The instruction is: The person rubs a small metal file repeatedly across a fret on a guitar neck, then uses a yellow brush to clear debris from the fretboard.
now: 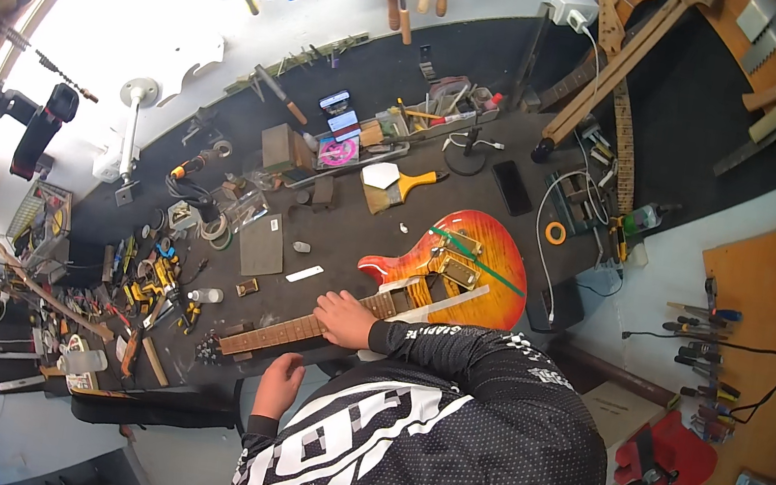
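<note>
The guitar (413,264) lay across the tabletop (352,249) at the frame's centre; the right hand (344,319) rested on its neck (281,333), grip closure unclear; the left hand (279,387), lower, hung loosely open, seemingly empty.

Strong light glares at the upper left, bleaching the smooth white wall (94,8) almost featureless, while the flat dark-grey surface (334,235) is dimmer, with soft shadows. The glossy red-and-yellow electric guitar (499,242) shows fairly sharp; toward the blackened outer edges, straight lines bend, detail softens and bluish fringing appears at left.
</note>
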`<state>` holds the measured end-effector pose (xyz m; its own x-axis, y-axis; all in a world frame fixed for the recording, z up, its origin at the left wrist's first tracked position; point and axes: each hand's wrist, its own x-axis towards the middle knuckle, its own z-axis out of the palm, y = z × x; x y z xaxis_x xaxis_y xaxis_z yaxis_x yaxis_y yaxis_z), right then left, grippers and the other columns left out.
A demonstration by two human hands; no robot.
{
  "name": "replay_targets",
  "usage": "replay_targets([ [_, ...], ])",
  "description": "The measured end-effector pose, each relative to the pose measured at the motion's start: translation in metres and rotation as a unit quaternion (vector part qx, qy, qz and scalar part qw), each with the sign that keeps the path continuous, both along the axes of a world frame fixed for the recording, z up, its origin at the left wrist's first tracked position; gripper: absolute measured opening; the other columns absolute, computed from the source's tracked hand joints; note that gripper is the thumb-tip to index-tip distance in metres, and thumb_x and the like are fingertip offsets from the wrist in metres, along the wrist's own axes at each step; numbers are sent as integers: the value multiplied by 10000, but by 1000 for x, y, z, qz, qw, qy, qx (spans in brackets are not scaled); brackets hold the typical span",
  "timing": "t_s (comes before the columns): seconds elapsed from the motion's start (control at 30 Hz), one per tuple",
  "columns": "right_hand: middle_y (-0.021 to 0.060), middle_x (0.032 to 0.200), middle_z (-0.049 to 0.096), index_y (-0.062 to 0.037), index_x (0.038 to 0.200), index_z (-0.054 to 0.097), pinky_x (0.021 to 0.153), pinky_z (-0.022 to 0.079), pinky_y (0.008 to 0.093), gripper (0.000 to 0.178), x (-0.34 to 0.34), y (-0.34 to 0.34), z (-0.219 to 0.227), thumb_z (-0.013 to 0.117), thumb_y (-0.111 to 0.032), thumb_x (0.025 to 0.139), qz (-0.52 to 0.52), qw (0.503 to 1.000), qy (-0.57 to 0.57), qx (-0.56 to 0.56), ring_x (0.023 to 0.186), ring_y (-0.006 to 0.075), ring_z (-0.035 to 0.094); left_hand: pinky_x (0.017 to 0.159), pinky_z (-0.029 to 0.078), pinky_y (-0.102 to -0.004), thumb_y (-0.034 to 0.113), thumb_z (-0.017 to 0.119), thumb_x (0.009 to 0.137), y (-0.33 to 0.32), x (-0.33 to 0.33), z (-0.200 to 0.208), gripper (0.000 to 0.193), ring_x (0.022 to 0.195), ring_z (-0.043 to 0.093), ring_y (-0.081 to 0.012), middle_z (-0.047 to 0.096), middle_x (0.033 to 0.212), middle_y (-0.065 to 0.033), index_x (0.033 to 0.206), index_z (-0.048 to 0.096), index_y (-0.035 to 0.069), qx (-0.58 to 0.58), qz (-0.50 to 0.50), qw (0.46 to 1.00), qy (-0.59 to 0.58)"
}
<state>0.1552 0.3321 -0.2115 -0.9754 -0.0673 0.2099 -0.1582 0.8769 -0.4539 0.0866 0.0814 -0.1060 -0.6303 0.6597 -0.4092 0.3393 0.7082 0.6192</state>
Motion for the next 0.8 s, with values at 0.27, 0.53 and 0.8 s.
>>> replay_targets([
  [0.27, 94, 1188, 610, -90, 1089, 697, 961, 452, 433, 399, 7, 3, -4, 885, -310, 815, -18, 1000, 17, 5, 1182, 280, 580, 959, 614, -424, 150, 729, 1041, 6, 9, 3, 305, 1081, 798, -343, 798, 1205, -207, 1309, 720, 4, -26, -15, 999, -18],
  [0.53, 73, 1144, 617, -99, 1081, 732, 936, 448, 413, 352, 12, 8, -10, 864, -296, 822, -28, 998, 43, 34, 1160, 262, 583, 931, 616, -413, 155, 726, 1043, 0, 14, -5, 317, 1036, 803, -324, 807, 1169, -202, 1316, 718, -6, -23, -26, 999, -32],
  [0.8, 87, 1187, 607, -97, 1150, 699, 967, 449, 430, 437, 21, 16, -6, 891, -319, 827, -21, 1000, 6, 18, 1189, 285, 581, 950, 615, -412, 150, 727, 1045, 6, 17, -4, 305, 1077, 803, -339, 806, 1198, -212, 1309, 725, -1, -23, -29, 999, -20],
])
